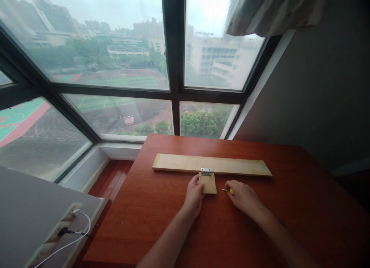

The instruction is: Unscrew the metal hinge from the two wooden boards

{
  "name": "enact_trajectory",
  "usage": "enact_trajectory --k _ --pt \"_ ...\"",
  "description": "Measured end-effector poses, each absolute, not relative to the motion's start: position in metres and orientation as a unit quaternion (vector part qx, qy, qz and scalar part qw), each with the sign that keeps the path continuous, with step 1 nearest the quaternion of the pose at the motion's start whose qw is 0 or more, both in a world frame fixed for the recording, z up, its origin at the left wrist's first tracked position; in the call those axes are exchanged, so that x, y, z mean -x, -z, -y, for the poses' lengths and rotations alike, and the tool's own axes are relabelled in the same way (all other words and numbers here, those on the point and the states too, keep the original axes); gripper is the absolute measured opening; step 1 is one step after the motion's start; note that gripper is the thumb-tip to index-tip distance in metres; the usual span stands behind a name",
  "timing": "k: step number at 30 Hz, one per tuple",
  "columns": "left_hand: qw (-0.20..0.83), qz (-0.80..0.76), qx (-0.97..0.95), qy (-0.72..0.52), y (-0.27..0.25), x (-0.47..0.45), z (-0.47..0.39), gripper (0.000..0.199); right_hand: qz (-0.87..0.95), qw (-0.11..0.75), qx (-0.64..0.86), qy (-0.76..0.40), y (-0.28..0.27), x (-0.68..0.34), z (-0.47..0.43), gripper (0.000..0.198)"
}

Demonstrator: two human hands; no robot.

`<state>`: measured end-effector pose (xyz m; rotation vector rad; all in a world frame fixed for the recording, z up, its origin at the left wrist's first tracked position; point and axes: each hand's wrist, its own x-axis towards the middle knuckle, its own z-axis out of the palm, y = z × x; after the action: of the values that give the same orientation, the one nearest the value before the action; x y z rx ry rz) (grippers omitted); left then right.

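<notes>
Just right of the centre of the frame, a small wooden piece (pixel 209 186) is pinched along its left edge by the left hand (pixel 194 195). A metal hinge (pixel 206 171) lies across its top edge and reaches onto the near edge of a long board (pixel 231 166) on the worktop (pixel 150 214). A yellow-handled screwdriver (pixel 231 191) is grasped by the right hand (pixel 244 195), its tip pointed left (screw seating cannot be made out). For good work, the small piece should be kept flat and square to the board, and the blade held upright in any screw, with fingers clear of its path.
</notes>
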<state>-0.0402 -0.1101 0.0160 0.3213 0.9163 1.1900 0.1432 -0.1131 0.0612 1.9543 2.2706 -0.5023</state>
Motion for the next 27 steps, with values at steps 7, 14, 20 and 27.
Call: enact_trajectory --k 7,14,20,27 --pt "0.717 -0.418 -0.154 -0.535 -0.017 0.041 0.11 0.043 -0.747 0.063 -0.644 0.152 -0.052 -0.147 0.115 0.012" --pt "0.72 -0.412 -0.153 -0.537 -0.016 0.041 0.11 0.044 -0.752 0.058 -0.64 0.148 -0.049 -0.148 0.116 0.01" --pt "0.72 -0.414 -0.161 -0.534 -0.017 0.041 0.11 0.043 -0.751 -0.038 -0.648 0.125 -0.06 -0.148 0.111 0.02" --pt "0.72 -0.414 -0.171 -0.529 -0.015 0.042 0.11 0.045 -0.756 -0.275 -0.574 0.151 -0.123 -0.152 0.103 0.034"
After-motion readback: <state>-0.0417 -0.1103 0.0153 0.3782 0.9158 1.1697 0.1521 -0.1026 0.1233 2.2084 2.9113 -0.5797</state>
